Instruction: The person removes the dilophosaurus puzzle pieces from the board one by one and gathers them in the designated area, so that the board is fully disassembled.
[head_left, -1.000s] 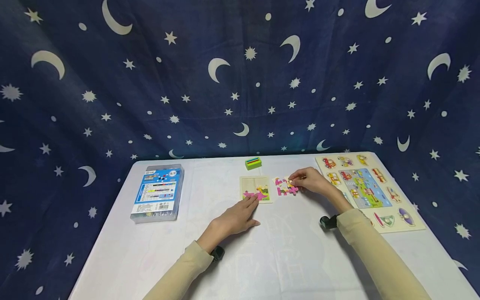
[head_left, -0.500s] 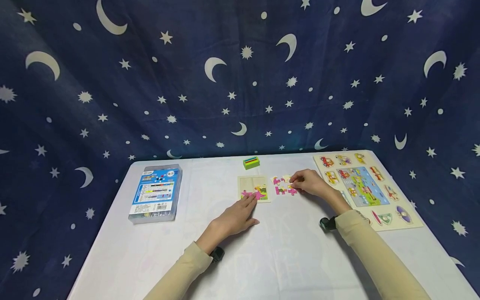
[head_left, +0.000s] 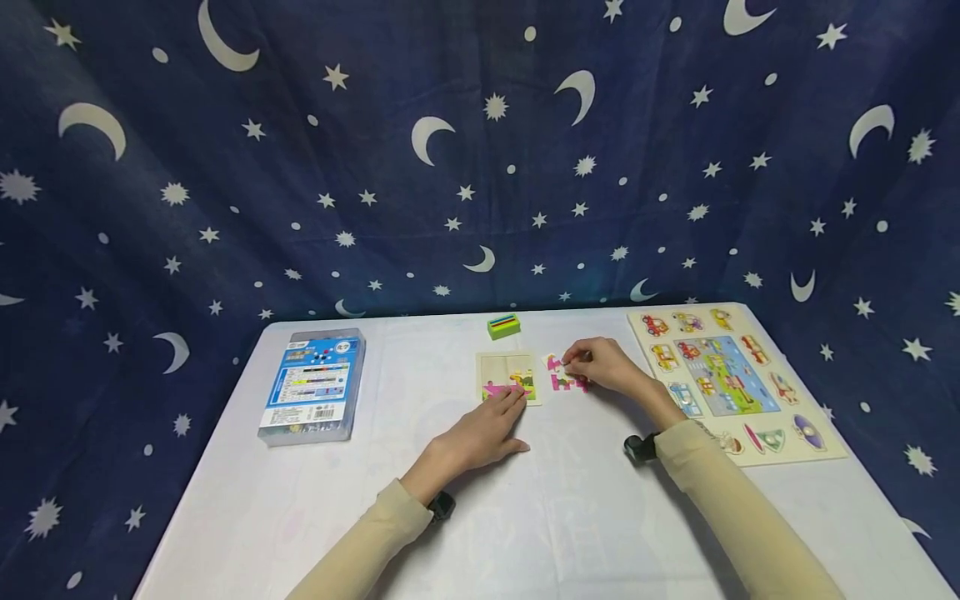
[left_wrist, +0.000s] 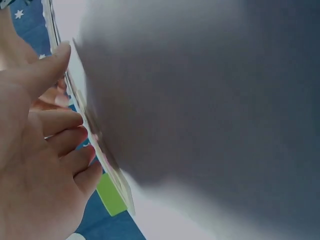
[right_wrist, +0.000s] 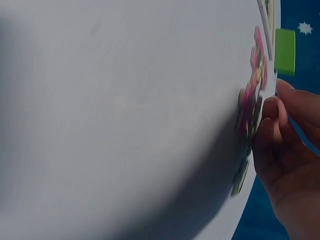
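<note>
In the head view my left hand [head_left: 480, 431] lies with extended fingers over the near edge of a small wooden puzzle board [head_left: 487, 365]. Its fingertips cover part of a pink figure at the bottom of the board. The left wrist view shows this hand [left_wrist: 45, 145] with the fingers side by side and the thumb apart. Just right of the board, my right hand [head_left: 606, 365] pinches a puzzle piece between thumb and fingertips, mostly hidden by the fingers. Several loose pink puzzle pieces [head_left: 559, 382] lie under and beside it, seen edge-on in the right wrist view.
A green block [head_left: 503, 327] with coloured strips stands behind the board. A large wooden vehicle puzzle [head_left: 727, 383] lies at the right of the white table [head_left: 555, 517]. On the left is a clear plastic box [head_left: 311, 387] with a blue label. A starry curtain [head_left: 375, 150] hangs behind.
My right hand has moved a little left, over the loose pieces and closer to the board. My left hand stays on the board, shifted only slightly to the right.
</note>
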